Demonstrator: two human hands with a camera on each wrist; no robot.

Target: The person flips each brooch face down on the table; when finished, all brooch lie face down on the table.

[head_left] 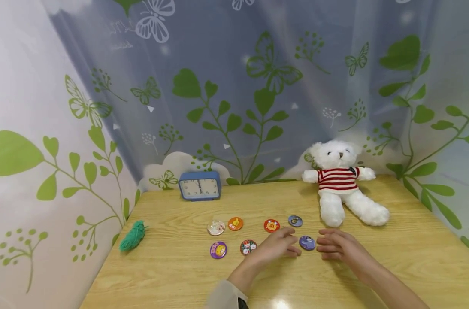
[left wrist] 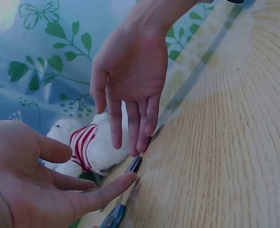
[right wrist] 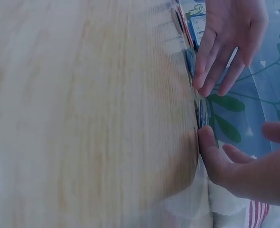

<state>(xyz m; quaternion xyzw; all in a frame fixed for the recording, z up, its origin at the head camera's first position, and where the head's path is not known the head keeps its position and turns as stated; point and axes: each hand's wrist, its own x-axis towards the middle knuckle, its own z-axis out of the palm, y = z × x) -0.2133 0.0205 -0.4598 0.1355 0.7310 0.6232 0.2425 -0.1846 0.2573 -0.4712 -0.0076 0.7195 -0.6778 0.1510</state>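
Note:
Several round pin badges lie on the wooden table. A blue-purple badge [head_left: 307, 243] lies flat between my two hands. On its left, my left hand [head_left: 276, 246] hovers with fingers extended, holding nothing. To its right is my right hand [head_left: 344, 251], palm facing inward, fingers straight and empty. A dark blue badge [head_left: 295, 221] and a red badge [head_left: 271, 225] sit just beyond the left hand. Close to the left wrist lies a dark patterned badge [head_left: 248, 247], partly covered by that hand. In the right wrist view, my right fingertips appear near a badge [right wrist: 203, 114]; contact is unclear.
Farther left lie a purple badge [head_left: 218, 249], a pale badge [head_left: 216, 228] and an orange badge [head_left: 235, 223]. A blue clock [head_left: 200, 186] stands behind them. Green yarn [head_left: 133, 236] lies at the left edge. A white teddy bear [head_left: 337, 180] sits at the back right.

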